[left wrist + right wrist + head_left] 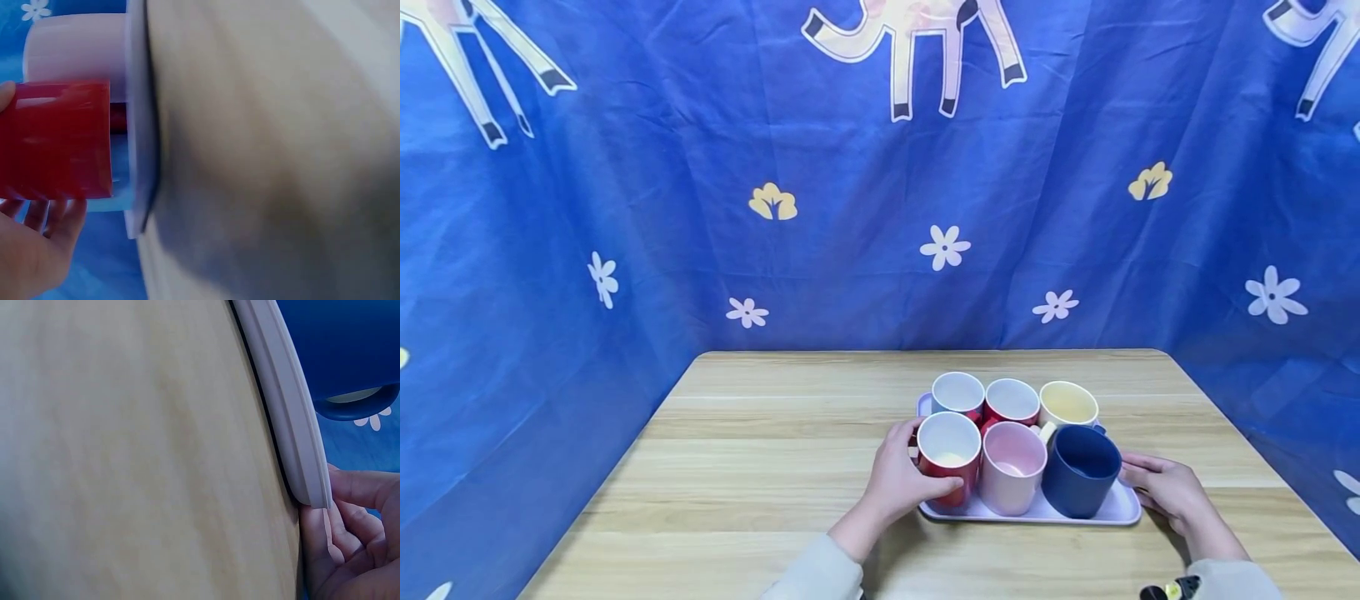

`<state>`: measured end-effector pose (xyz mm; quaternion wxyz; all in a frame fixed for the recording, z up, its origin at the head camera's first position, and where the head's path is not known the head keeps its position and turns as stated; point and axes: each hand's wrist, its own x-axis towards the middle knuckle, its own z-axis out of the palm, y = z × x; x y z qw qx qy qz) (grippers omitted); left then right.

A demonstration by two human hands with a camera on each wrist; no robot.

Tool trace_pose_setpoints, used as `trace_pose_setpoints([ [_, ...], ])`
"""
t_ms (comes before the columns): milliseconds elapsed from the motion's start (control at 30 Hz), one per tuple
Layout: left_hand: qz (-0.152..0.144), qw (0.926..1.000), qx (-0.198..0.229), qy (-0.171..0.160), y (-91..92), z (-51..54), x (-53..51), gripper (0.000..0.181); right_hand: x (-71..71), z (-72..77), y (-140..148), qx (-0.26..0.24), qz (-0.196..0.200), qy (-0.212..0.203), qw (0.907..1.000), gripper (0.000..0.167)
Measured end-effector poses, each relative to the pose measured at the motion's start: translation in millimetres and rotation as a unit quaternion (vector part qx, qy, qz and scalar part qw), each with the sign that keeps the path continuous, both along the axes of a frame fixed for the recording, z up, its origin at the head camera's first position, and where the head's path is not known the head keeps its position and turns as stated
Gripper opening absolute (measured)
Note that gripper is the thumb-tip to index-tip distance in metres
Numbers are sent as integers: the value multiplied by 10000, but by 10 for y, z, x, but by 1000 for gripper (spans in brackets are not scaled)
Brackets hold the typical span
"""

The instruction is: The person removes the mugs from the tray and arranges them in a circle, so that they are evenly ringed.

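Note:
My left hand (pixel 904 477) grips a red mug (pixel 951 483) with a white inside, thumb on the near side and fingers around the left. In the left wrist view, the base of this red mug (pixel 62 140) stands a little apart from the lilac tray (pixel 140 125). On the right, my right hand (pixel 1172 493) pinches the tray's end, thumb on the rim (pixel 315 456) and fingers beneath. A pink mug (pixel 1011 483) and a navy mug (pixel 1078 479) stand upright in the tray's front row.
Behind them on the tray are a light blue mug (pixel 957 392), another red mug (pixel 1011 402) and a cream mug (pixel 1067 404), packed closely. The wooden table (pixel 760 467) extends left of the tray. A blue patterned curtain (pixel 850 208) hangs around its back and sides.

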<state>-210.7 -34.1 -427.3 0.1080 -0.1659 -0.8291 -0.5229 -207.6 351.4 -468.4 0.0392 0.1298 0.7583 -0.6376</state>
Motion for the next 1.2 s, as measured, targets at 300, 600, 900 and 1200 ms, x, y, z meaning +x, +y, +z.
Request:
trace_pose_setpoints([
  [300, -126, 9998, 94, 92, -58, 358, -25, 80, -8, -6, 4, 32, -22, -52, 10000, 50],
  [600, 68, 9997, 201, 102, -152, 669, -69, 79, -9, -9, 7, 70, 4, -27, 10000, 49],
  [900, 704, 9959, 247, 511, -319, 768, -140, 76, -12, -12, 5, 70, -27, -11, 10000, 48],
  [1200, 1547, 9867, 188, 473, -522, 627, -229, 74, -7, -10, -8, 8, -5, 38, 10000, 46],
])
